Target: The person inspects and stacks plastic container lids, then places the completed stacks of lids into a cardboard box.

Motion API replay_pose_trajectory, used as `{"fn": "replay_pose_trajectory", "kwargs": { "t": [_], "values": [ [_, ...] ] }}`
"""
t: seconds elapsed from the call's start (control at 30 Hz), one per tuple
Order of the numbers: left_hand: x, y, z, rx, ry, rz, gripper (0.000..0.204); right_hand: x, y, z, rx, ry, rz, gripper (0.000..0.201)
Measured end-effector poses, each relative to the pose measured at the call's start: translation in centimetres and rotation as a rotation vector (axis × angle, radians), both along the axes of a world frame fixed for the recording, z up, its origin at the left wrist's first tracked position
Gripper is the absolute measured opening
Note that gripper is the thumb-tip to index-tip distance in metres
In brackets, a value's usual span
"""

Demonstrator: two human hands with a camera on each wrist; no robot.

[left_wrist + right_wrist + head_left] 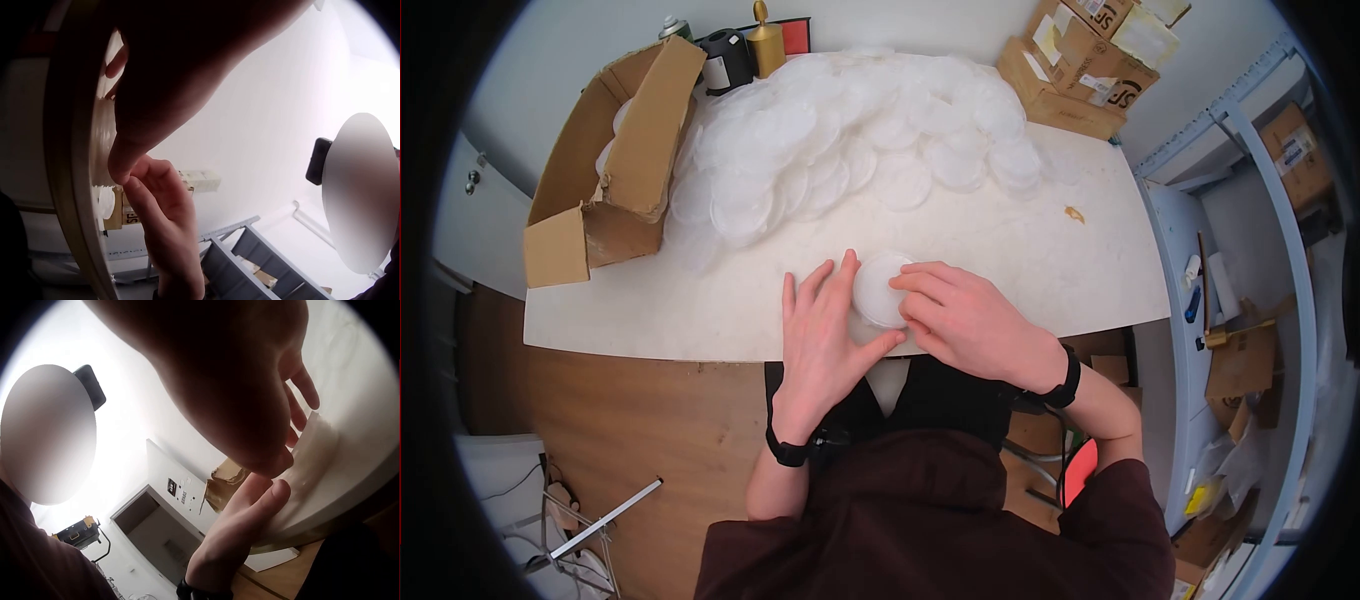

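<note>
From my remote seat I see the disc stack [878, 292] near the table's [700, 330] front edge, left hand [822, 335] at its nine o'clock, fingers apart, right hand [965, 315] at three, fingers bent over it, clamped or not I cannot tell.

We are observing a white table [1100, 270] with a curved front edge. It is supporting a stack of discs [877, 291] near that edge, a heap of translucent discs [800, 145] behind, an open carton [640, 165] at left, boxes [1070, 95] at rear right and a brown scrap [1075, 214].
</note>
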State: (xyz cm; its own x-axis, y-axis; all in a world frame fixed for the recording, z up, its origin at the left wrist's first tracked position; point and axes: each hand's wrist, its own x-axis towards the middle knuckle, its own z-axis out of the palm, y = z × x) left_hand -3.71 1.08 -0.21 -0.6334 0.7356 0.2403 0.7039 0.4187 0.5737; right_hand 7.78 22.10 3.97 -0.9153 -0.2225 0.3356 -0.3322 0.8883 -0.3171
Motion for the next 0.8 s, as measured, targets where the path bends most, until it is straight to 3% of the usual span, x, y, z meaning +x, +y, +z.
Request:
{"fn": "replay_pose_trajectory", "kwargs": {
  "t": [0.2, 0.27, 0.3, 0.37, 0.47, 0.6, 0.8],
  "values": [
    [0.0, -0.1, -0.8, -0.001, 0.026, -0.023, 0.095, -0.1, 1.0, -0.4, -0.068, 0.002, 0.050, 0.018],
    [0.0, 0.0, -0.7, 0.011, 0.040, -0.023, 0.093, -0.7, 3.1, 0.1, -0.140, -0.069, -0.143, 0.018],
    [0.0, 0.0, -0.7, 0.014, 0.037, -0.020, 0.091, -1.2, 4.4, 0.1, -0.139, -0.067, -0.144, 0.018],
    [0.0, 0.0, -0.5, 0.019, 0.039, -0.023, 0.089, -2.7, 7.4, -0.5, 0.033, -0.004, -0.437, 0.018],
    [0.0, 0.0, -0.6, 0.016, 0.047, -0.017, 0.088, -4.9, 10.7, -1.9, 0.188, 0.179, -0.483, 0.012],
    [-0.1, 0.0, -0.8, 0.007, 0.070, -0.013, 0.089, -6.5, 12.1, -3.1, 0.262, 0.166, -0.457, 0.010],
    [0.0, -0.1, -0.9, 0.027, 0.073, -0.007, 0.094, -4.4, 8.6, -0.5, 0.215, 0.206, -0.442, 0.009]
  ]
}}
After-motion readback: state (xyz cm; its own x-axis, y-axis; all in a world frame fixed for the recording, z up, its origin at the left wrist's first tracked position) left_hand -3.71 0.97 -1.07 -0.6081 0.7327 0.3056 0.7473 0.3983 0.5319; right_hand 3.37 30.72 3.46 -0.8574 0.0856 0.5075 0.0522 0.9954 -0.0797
